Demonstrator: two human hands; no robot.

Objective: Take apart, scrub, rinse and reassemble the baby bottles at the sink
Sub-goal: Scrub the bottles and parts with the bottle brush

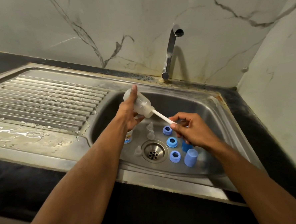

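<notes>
**Bottle held over the basin with a brush in its neck**

Bottle (139, 103) body, cloudy clear plastic beaded with water, lies tilted in the left hand (128, 113), base up and away, open mouth pointing down toward the right hand (191, 130). Left fingers wrap its side, and the thumb runs along it toward the base. A white brush handle (161, 117) enters the mouth; the brush head is hidden inside. The right hand pinches the handle's outer end between thumb and fingers.

Below the hands, on the floor of the steel sink (213, 108), lie the stripped parts. Three blue collar rings (172, 142) sit in a row under the right hand, with two blue caps (190, 157) just beside them toward the right wrist. Three clear teats (150, 134) stand between the hands, near the drain (154, 153). Another bottle (128, 139) with a printed label peeks out from under the left wrist.

Beyond the hands rises the tap (170, 50). A wet ribbed drainboard (44, 97) stretches out past the left hand.
</notes>
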